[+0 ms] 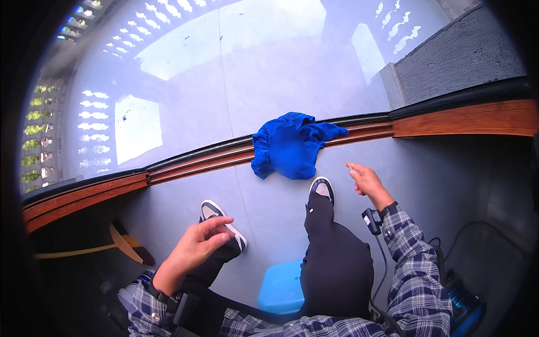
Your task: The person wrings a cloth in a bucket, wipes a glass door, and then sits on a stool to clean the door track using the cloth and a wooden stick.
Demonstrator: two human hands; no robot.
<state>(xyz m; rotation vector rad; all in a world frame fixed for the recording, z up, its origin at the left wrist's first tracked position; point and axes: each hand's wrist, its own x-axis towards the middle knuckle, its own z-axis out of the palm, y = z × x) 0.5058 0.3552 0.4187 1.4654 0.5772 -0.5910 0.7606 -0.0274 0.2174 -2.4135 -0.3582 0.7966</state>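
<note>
My right hand (366,181) is out over the floor to the right, pinching a thin, light-coloured stick (347,163) whose tip points up and left. My left hand (200,244) hangs above my left shoe, its thumb and fingers apart with nothing seen between them. In front of my feet a crumpled blue cloth (263,147) lies across the wooden sliding-door track (202,164). Part of it looks smoothly blurred. Neither hand touches the cloth; the right one is nearer to it.
A light blue plastic stool (280,286) stands between my legs. On the left lies a broom (126,244) with a yellow handle. Beyond the track spreads a pale tiled floor (261,76) with sunlit patches. A cable (384,261) runs from the device on my right wrist.
</note>
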